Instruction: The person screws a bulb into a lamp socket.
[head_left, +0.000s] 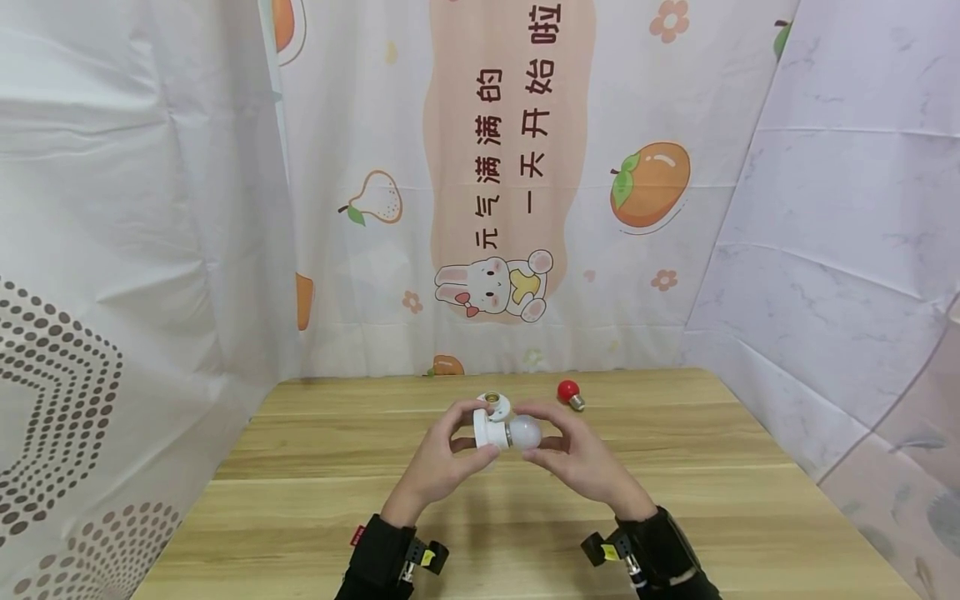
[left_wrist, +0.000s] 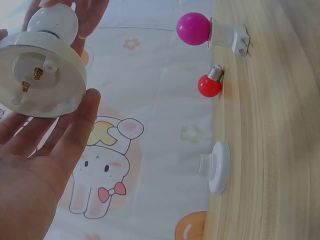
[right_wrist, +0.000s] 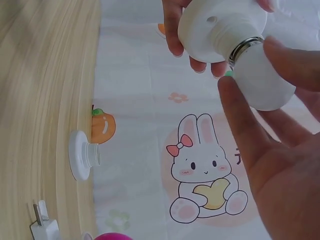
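Note:
Over the table, my left hand [head_left: 442, 457] grips a white round lamp socket [head_left: 487, 429] by its wide base, fingers and thumb round the rim. My right hand [head_left: 583, 457] pinches a white light bulb [head_left: 525, 432] by its globe. The bulb's base sits at the mouth of the socket, a strip of metal showing between them in the right wrist view. Two brass screws show inside the hollow underside of the socket [left_wrist: 42, 75] in the left wrist view. Both hands are raised, socket and bulb lying sideways between them.
A second white socket [head_left: 495, 406] stands on the wooden table [head_left: 360, 492] behind my hands. To its right lies a red bulb [head_left: 568, 392] with a metal base. The left wrist view also shows a pink bulb [left_wrist: 193, 28] in a white plug-in holder [left_wrist: 232, 37]. A printed curtain hangs behind.

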